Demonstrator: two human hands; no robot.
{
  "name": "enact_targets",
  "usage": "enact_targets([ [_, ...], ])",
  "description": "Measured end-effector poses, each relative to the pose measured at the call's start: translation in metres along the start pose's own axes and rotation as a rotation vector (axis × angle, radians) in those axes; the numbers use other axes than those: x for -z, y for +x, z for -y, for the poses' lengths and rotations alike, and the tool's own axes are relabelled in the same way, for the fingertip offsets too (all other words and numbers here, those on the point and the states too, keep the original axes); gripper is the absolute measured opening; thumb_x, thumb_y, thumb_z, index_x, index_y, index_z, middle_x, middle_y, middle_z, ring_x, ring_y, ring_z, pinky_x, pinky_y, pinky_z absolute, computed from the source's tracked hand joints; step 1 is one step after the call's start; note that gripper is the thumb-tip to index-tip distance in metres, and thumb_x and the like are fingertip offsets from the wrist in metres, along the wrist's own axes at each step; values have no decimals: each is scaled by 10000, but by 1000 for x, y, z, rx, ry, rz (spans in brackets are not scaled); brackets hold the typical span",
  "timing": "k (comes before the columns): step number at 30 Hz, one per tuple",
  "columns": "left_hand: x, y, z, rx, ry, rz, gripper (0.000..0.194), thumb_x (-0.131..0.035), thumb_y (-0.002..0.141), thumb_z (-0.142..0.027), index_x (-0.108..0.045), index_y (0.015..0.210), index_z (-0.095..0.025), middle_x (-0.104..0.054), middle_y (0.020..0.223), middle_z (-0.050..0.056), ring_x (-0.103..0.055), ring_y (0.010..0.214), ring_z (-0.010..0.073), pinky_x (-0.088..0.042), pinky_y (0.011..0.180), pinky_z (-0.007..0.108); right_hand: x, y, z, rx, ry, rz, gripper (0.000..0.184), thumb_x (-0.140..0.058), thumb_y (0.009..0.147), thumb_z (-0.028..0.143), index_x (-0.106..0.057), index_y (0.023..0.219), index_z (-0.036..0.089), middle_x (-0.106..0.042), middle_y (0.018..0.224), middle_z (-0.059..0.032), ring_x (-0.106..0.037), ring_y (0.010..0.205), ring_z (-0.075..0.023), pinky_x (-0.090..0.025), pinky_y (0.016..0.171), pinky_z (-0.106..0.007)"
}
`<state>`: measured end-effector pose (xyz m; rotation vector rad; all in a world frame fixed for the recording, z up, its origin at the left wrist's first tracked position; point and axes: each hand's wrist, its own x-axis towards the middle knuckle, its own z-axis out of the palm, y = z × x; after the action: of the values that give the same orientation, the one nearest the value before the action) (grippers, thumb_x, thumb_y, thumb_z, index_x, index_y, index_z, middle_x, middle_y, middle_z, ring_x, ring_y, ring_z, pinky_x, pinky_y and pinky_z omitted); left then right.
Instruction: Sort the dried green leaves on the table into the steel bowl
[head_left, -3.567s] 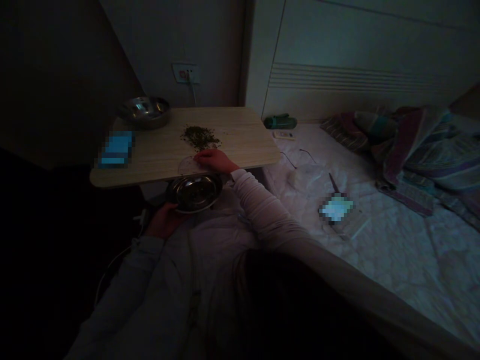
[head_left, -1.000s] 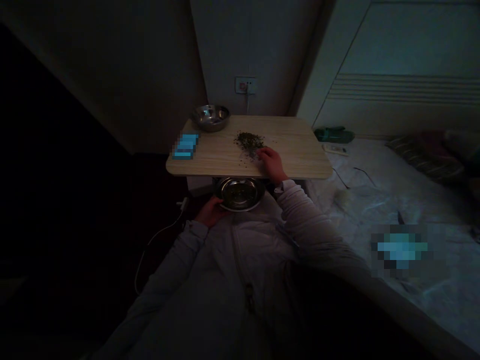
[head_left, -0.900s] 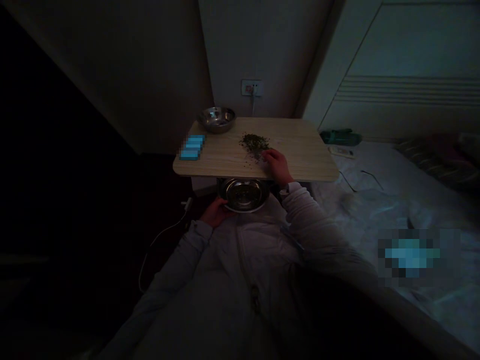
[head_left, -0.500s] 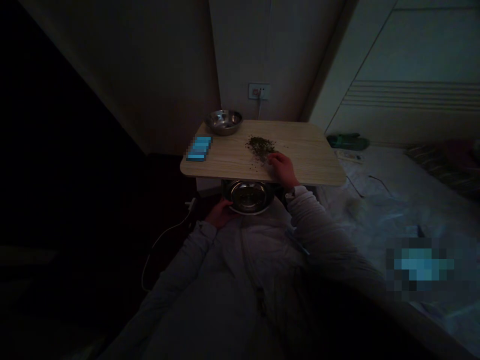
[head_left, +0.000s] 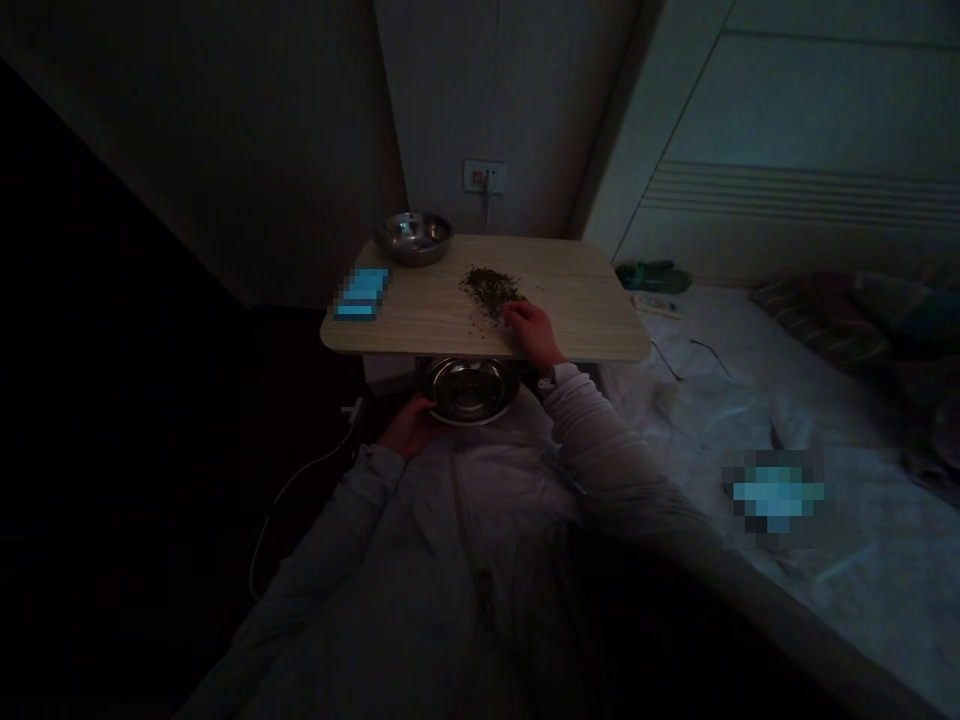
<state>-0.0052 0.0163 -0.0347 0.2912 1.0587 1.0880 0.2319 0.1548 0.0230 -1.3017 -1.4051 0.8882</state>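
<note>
In the head view my right hand [head_left: 531, 328] rests at the near edge of a heap of small dark bits [head_left: 489, 285], like seeds or dried leaf. Its fingers are drawn together; whatever lies between them is too small to make out. The heap is spread loosely over a light wooden table [head_left: 585, 290]. Below the table's front edge, my left hand [head_left: 411, 425] grips the left rim of a shiny metal bowl [head_left: 472, 412] held at my lap. Some dark matter seems to lie in that bowl, but the dim light hides what it is.
A second metal bowl [head_left: 414, 240] stands at the table's back left corner, with a lit phone [head_left: 361, 294] in front. A wall socket [head_left: 484, 177] holds a plug. On the bed at right lie a green bottle [head_left: 654, 277], a remote [head_left: 657, 306] and glasses [head_left: 709, 350].
The whole view has shifted, so everything sits further left in the picture. Both hands keep nearly the same places, the right at the heap and the left on the bowl.
</note>
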Motion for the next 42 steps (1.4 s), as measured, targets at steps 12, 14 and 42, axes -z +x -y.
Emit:
enact_targets([
  [12, 0, -1, 0, -1, -2, 22, 539, -693, 747, -41, -731, 1250, -230, -839, 1109, 44, -798, 966, 254, -687, 961, 483, -1, 8, -14, 50, -9, 43, 250, -722, 854, 442, -783, 893, 202, -787, 919, -67, -712, 1065, -281, -553, 1092, -471],
  [14, -2, -2, 0, -6, -6, 23, 573, -691, 744, -29, -726, 1277, -236, -829, 1073, 23, -785, 901, 224, -691, 939, 450, -2, 9, -16, 53, -19, 47, 248, -727, 864, 426, -795, 910, 192, -795, 936, -77, -715, 1079, -286, -553, 1102, -479],
  [42, 0, 1, 2, -6, -2, 3, 488, -710, 739, -33, -740, 1183, -234, -811, 992, 13, -776, 867, 225, -693, 864, 415, -4, 11, -21, 71, -79, 121, 181, -702, 825, 329, -815, 916, 221, -823, 952, -44, -732, 1005, -256, -572, 1047, -446],
])
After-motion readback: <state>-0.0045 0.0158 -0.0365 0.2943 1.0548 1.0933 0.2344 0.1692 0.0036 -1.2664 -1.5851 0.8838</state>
